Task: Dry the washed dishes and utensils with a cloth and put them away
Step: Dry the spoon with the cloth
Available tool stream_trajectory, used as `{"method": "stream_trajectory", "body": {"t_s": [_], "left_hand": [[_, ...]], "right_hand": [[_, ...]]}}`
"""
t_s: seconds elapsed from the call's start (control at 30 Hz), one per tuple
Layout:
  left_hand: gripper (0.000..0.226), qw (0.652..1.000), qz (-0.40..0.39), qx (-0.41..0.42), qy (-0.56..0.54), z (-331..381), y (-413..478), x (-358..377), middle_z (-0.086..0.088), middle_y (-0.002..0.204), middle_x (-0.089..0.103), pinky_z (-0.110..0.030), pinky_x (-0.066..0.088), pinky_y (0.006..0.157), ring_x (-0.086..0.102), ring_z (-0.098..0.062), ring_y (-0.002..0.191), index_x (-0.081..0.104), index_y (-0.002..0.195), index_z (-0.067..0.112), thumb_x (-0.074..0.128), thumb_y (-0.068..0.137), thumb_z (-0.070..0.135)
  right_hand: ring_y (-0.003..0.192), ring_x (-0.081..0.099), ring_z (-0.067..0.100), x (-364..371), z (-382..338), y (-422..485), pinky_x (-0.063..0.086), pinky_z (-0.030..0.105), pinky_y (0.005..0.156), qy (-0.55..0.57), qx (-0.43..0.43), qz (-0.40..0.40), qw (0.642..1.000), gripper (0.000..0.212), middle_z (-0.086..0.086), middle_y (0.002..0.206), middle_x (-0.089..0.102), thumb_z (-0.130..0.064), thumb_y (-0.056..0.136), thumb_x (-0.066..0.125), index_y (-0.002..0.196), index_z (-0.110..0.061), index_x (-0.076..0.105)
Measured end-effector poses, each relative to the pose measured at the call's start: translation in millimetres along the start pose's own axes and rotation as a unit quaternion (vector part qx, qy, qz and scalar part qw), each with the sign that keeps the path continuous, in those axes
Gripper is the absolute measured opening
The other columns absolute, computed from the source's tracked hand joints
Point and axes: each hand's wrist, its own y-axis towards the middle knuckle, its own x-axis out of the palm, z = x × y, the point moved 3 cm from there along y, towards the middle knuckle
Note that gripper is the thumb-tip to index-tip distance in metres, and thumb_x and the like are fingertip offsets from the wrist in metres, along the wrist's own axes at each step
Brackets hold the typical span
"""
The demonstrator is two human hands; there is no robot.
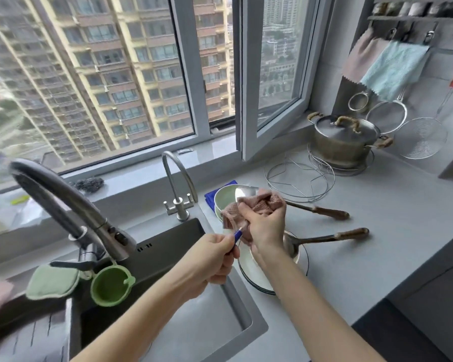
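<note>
Pinching the blue-handled utensil (237, 234) over the plates (256, 280), your left hand (215, 254) steadies it; your right hand (267, 226) grips the cloth (259, 202) round its far end. Likely light, stiff, slippery: grip the handle.

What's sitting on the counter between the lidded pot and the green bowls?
Head view: a round wire rack lies flat on the counter between the lidded pot and the green bowls.

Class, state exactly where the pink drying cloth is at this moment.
In the head view the pink cloth is bunched in the right hand at centre, wrapped around the blue-handled utensil held by the left hand, near the green bowl.
</note>
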Motion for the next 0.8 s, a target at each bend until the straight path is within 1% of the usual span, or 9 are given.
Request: {"method": "stream_trajectory", "body": {"t_s": [0.07, 0.17, 0.3, 0.37, 0.43, 0.53, 0.6, 0.7, 0.8], "left_hand": [[0.04, 1.0, 0.002, 0.0, -0.015, -1, -11, -8, 0.005, 0.047, 0.028, -0.014, 0.015, 0.034, 0.019, -0.007, 0.038, 0.048, 0.065, 0.012, 0.036, 0.102, 0.024], [0.039, 1.0, 0.015, 0.0, -0.024, -5, -27, -23, 0.005, 0.046, 0.029, -0.012, 0.016, 0.033, 0.02, -0.006, 0.036, 0.048, 0.066, 0.011, 0.035, 0.102, 0.022], [0.037, 0.998, 0.042, 0.016, -0.048, -17, -52, -54, 0.005, 0.048, 0.027, -0.012, 0.015, 0.033, 0.018, -0.006, 0.037, 0.05, 0.073, 0.009, 0.034, 0.102, 0.023], [0.035, 0.995, 0.064, 0.03, -0.07, -24, -61, -70, 0.004, 0.051, 0.025, -0.015, 0.014, 0.034, 0.017, -0.007, 0.04, 0.054, 0.082, 0.005, 0.033, 0.102, 0.024], [0.037, 0.991, 0.083, 0.034, -0.097, -31, -65, -82, 0.003, 0.052, 0.027, -0.017, 0.014, 0.036, 0.018, -0.009, 0.043, 0.058, 0.089, 0.002, 0.032, 0.102, 0.024], [0.032, 0.989, 0.113, 0.041, -0.092, -36, -64, -86, 0.003, 0.053, 0.033, -0.018, 0.014, 0.04, 0.021, -0.009, 0.045, 0.058, 0.085, 0.006, 0.033, 0.1, 0.019], [0.022, 0.99, 0.114, 0.054, -0.059, -37, -64, -87, 0.002, 0.057, 0.036, -0.019, 0.014, 0.042, 0.023, -0.01, 0.047, 0.05, 0.078, 0.012, 0.04, 0.098, 0.014], [0.021, 0.991, 0.118, 0.063, -0.028, -41, -68, -94, 0.003, 0.052, 0.037, -0.019, 0.018, 0.042, 0.027, -0.01, 0.045, 0.048, 0.075, 0.014, 0.046, 0.096, 0.01], [0.019, 0.983, 0.158, 0.09, 0.01, -42, -79, -110, 0.006, 0.05, 0.039, -0.018, 0.022, 0.042, 0.03, -0.008, 0.042, 0.055, 0.076, 0.015, 0.048, 0.095, 0.012]], "right_hand": [[0.076, 0.062, 0.027, 5, 0, 4, 0.055, 0.039, 0.067, -0.023, -0.02, -0.008, 1.0, 0.05, 0.018, 0.105, 0.065, -0.005, 0.068, 0.083, 0.101, -0.026, 0.052], [0.092, 0.068, 0.029, 10, -3, 14, 0.057, 0.043, 0.072, -0.041, -0.011, -0.041, 0.998, 0.04, 0.012, 0.107, 0.068, -0.005, 0.072, 0.08, 0.095, -0.025, 0.054], [0.1, 0.066, 0.03, -3, -29, 30, 0.057, 0.04, 0.074, 0.007, -0.004, 0.022, 1.0, 0.03, 0.013, 0.111, 0.066, 0.0, 0.081, 0.07, 0.09, -0.022, 0.052], [0.104, 0.064, 0.032, 0, -37, 14, 0.056, 0.051, 0.08, 0.002, 0.01, -0.017, 1.0, 0.021, 0.006, 0.103, 0.065, -0.006, 0.088, 0.064, 0.093, -0.022, 0.051], [0.099, 0.065, 0.032, 11, -31, -18, 0.056, 0.058, 0.075, 0.014, 0.068, -0.083, 0.994, 0.013, 0.006, 0.102, 0.065, -0.016, 0.092, 0.06, 0.102, -0.021, 0.053], [0.08, 0.07, 0.026, 40, -10, -73, 0.058, 0.05, 0.06, 0.059, 0.162, -0.173, 0.97, 0.018, 0.01, 0.099, 0.068, -0.02, 0.094, 0.055, 0.112, -0.017, 0.054], [0.076, 0.07, 0.023, 64, 8, -96, 0.058, 0.044, 0.06, 0.069, 0.16, -0.198, 0.964, 0.02, 0.01, 0.096, 0.068, -0.014, 0.093, 0.057, 0.113, -0.013, 0.053], [0.078, 0.065, 0.027, 91, 30, -107, 0.057, 0.044, 0.071, 0.031, 0.121, -0.143, 0.982, 0.029, 0.017, 0.094, 0.063, 0.0, 0.086, 0.064, 0.111, -0.004, 0.05], [0.074, 0.061, 0.029, 115, 39, -107, 0.053, 0.036, 0.058, 0.035, 0.12, -0.102, 0.987, 0.025, 0.019, 0.088, 0.058, 0.003, 0.084, 0.063, 0.105, 0.001, 0.049]]}}
